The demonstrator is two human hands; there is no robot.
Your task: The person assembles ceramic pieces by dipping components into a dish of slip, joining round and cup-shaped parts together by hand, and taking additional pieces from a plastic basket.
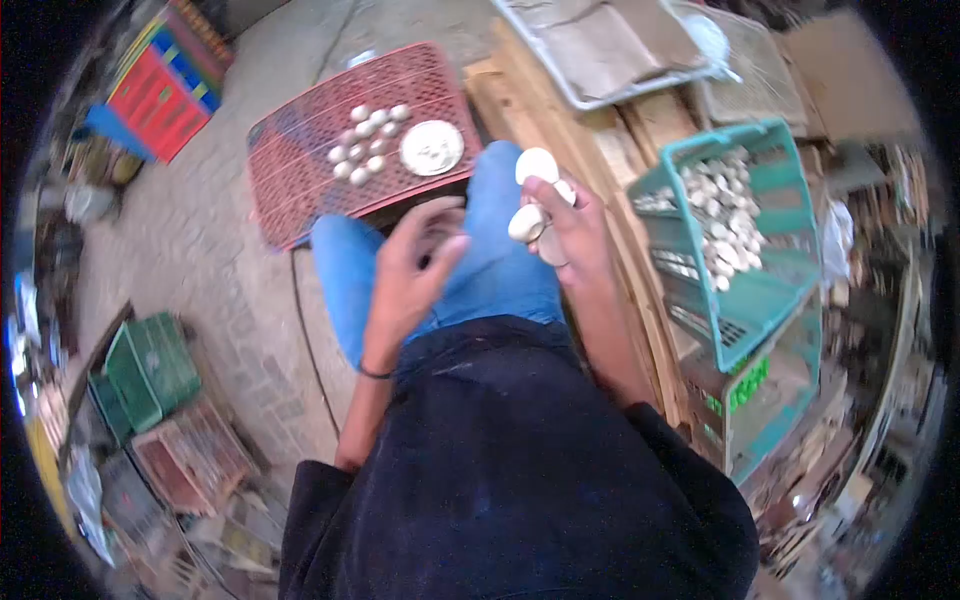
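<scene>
My right hand [577, 232] is closed around several smooth, pale, rounded pieces [536, 165], which stick out between the fingers above my right thigh. Over my lap, my left hand [412, 262] has its fingers curved and apart, with nothing visible in it. Beyond my knees lies a red plastic crate [285, 180] with a perforated top surface. Several small pale round pieces [357, 153] are grouped on it, beside a white round plate-like disc [408, 157] with small marks or bits at its middle. What these pale pieces are made of, I cannot tell.
To my right, a tilted teal crate [735, 345] holds many pale pieces [722, 215]. Wooden planks [625, 250] run alongside me, and a white tray [590, 103] with brown sheets stands beyond. A green crate [155, 365] and a reddish-brown crate [190, 455] are on the left.
</scene>
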